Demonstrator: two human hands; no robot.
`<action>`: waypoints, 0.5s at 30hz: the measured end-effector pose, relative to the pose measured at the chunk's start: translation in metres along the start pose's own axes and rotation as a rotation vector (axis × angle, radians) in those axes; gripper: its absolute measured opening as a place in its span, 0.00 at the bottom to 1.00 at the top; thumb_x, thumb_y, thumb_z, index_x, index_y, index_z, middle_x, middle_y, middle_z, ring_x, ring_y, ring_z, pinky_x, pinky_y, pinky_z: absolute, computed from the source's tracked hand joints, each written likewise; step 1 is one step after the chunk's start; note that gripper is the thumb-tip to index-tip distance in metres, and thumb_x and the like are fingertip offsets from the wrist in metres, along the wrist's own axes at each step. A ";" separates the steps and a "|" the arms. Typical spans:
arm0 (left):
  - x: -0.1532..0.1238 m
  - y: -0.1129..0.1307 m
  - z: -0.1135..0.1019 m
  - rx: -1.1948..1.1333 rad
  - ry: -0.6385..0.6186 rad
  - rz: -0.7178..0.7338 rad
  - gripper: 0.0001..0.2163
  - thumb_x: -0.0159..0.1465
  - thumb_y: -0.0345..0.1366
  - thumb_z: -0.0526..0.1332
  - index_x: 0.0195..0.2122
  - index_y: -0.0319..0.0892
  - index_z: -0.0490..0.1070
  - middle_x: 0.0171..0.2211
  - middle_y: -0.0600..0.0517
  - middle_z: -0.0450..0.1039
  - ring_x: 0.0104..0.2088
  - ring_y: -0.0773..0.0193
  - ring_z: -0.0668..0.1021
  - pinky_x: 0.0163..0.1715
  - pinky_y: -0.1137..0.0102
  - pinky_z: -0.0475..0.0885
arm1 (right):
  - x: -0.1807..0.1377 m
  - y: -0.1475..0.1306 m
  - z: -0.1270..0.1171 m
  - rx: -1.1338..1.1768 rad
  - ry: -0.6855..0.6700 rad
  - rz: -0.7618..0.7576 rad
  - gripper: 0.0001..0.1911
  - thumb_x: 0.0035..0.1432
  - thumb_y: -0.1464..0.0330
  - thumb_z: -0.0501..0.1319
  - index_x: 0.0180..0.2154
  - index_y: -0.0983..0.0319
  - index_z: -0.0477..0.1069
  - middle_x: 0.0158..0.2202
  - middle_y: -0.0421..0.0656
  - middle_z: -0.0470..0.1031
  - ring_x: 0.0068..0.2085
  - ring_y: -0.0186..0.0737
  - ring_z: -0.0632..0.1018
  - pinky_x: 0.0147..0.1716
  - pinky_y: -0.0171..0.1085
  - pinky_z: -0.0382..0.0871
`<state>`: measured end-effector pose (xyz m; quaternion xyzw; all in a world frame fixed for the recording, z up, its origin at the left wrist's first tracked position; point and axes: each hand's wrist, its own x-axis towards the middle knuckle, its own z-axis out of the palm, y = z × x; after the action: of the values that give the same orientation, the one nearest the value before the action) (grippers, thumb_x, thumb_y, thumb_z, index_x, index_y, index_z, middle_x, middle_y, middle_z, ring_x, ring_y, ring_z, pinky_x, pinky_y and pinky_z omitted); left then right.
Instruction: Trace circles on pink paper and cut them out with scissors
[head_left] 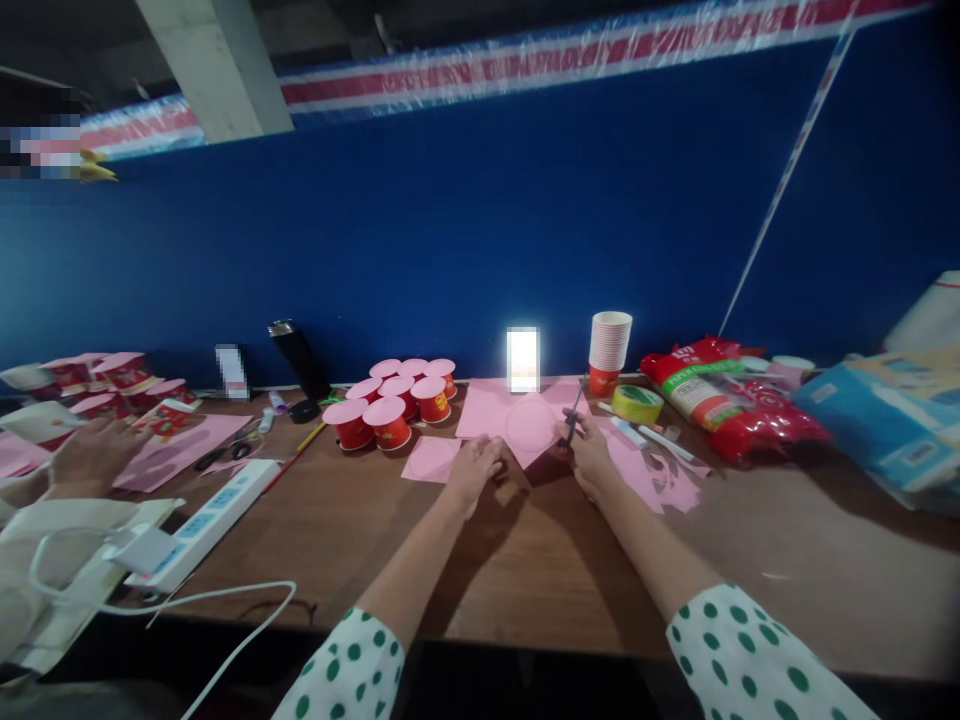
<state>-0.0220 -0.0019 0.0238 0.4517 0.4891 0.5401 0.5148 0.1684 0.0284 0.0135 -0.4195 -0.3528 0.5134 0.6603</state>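
Observation:
My right hand point(590, 458) is closed around a pair of dark-handled scissors point(574, 418), blades pointing up and away. Between my hands is a piece of pink paper point(529, 425) with a round outline drawn on it, its right edge close to my right fingers. My left hand point(476, 472) has its fingers curled in at the paper's lower left edge; whether they grip the paper is hard to see. Under my left hand's side lies a pink square point(430, 458) with a faint circle. A larger pink sheet point(480, 405) rests behind.
Several red paper cups topped with pink discs point(386, 410) stand left. Behind right are stacked cups point(610, 345), tape point(637, 403), pink scraps point(664, 480) and a red bag point(701, 390). A lit phone point(523, 360) stands ahead. Left are a power strip point(217, 520) and another person's hand point(97, 455).

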 end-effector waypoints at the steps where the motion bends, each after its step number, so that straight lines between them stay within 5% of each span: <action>1: 0.001 -0.002 0.010 -0.152 -0.055 -0.066 0.15 0.56 0.43 0.65 0.39 0.39 0.69 0.38 0.43 0.75 0.36 0.61 0.78 0.38 0.65 0.73 | -0.001 0.000 0.000 0.010 -0.013 0.007 0.26 0.37 0.61 0.69 0.41 0.59 0.68 0.24 0.34 0.68 0.20 0.28 0.67 0.19 0.31 0.64; 5: 0.003 -0.008 0.023 -0.459 -0.069 -0.155 0.15 0.51 0.43 0.69 0.32 0.39 0.68 0.29 0.49 0.75 0.27 0.68 0.77 0.30 0.72 0.73 | -0.001 0.000 0.001 0.023 -0.038 0.019 0.25 0.37 0.61 0.69 0.40 0.59 0.68 0.23 0.34 0.69 0.20 0.28 0.67 0.18 0.29 0.63; 10: 0.001 -0.016 0.015 -0.496 -0.134 -0.132 0.16 0.48 0.42 0.71 0.30 0.38 0.69 0.29 0.50 0.75 0.28 0.68 0.78 0.32 0.73 0.74 | -0.001 0.004 0.000 -0.019 -0.068 0.024 0.27 0.37 0.62 0.70 0.42 0.60 0.67 0.23 0.34 0.70 0.19 0.28 0.66 0.18 0.29 0.61; 15: 0.000 -0.021 0.020 -0.452 -0.105 -0.073 0.21 0.46 0.38 0.72 0.39 0.37 0.72 0.35 0.45 0.77 0.35 0.60 0.79 0.37 0.67 0.75 | -0.007 0.007 0.004 -0.085 -0.132 0.013 0.27 0.38 0.64 0.70 0.43 0.60 0.68 0.21 0.32 0.69 0.19 0.28 0.65 0.17 0.29 0.59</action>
<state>0.0002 -0.0008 0.0049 0.3344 0.3445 0.5925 0.6469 0.1611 0.0233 0.0083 -0.4146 -0.4142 0.5287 0.6140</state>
